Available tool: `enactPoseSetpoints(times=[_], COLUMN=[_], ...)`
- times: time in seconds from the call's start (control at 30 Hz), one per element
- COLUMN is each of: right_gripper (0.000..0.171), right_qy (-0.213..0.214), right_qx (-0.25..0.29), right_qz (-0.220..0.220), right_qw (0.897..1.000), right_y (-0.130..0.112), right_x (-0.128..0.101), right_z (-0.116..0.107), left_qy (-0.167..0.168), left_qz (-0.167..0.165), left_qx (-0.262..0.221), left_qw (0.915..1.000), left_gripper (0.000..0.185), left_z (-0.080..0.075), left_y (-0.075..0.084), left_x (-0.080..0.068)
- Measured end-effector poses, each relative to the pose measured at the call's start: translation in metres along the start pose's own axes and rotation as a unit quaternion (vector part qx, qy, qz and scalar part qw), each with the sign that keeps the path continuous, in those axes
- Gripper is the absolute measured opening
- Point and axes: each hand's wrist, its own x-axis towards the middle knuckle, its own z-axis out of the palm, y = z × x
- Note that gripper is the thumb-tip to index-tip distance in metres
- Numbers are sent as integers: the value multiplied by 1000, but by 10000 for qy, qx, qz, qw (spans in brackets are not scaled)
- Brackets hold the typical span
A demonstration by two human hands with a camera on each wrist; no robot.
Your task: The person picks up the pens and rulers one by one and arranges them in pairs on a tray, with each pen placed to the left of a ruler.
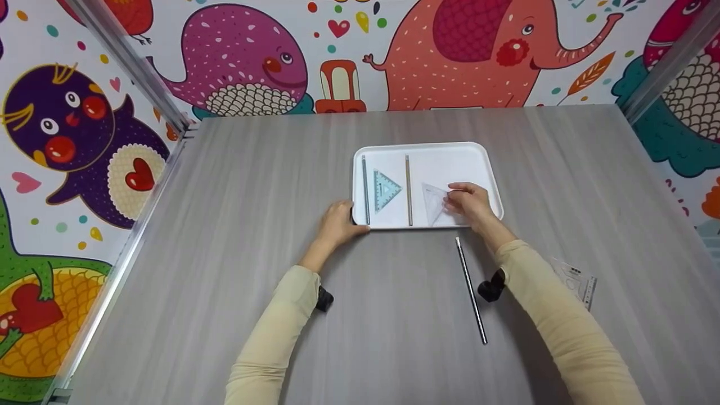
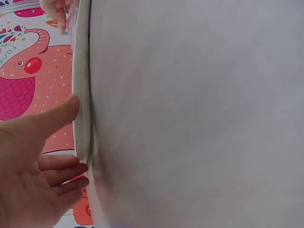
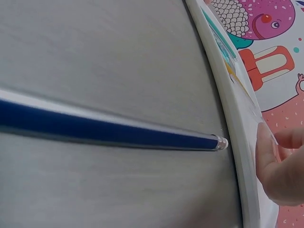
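Table [image 1: 236,315]: grey wood-grain surface; it carried the tray, a loose pencil and a clear ruler set.
Walls: cartoon-animal print stood on the left, far and right sides of the table.
Tray [image 1: 450,157]: white, rectangular, lying flat at the centre of the table, toward the far side.
Left hand [image 1: 339,223]: rested at the tray's near left corner. In the left wrist view the thumb [image 2: 57,114] lay against the tray rim [image 2: 80,95] and the fingertips touched the rim lower down; the fingers were nearly straight, pressing the edge and not closed round it.
Right hand [image 1: 469,201]: lay over the right half of the tray, its fingers pinching the right edge of the clear triangle.
Clear triangle [image 1: 433,202]: transparent set square, inside the tray, right of the brown pencil; whether it lay flat or was lifted could not be told.
Loose pencil [image 1: 471,289]: dark, on the table near the tray, its far tip just beside the tray's near edge, left of the right forearm.
Ruler set [image 1: 576,281]: clear, on the table, partly hidden behind the right sleeve.
Grey pencil [image 1: 365,188]: in the tray along its left side.
Brown pencil [image 1: 408,190]: in the tray, near its middle.
Blue triangle [image 1: 386,189]: in the tray, between the two pencils.
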Motion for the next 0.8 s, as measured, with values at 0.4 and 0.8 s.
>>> enactPoseSetpoints(times=[0.4,0.8], right_gripper=[29,27], right_qy=[64,213], right_qx=[272,248], right_qz=[36,-3], right_qw=[9996,9995], right_y=[-1,-3], right_x=[5,13], right_z=[6,7], left_qy=[42,-21], left_qz=[100,143], left_qx=[-14,-74], left_qw=[9999,9999], left_gripper=[49,48], left_z=[-1,0], left_y=[-2,-2], left_x=[-1,0])
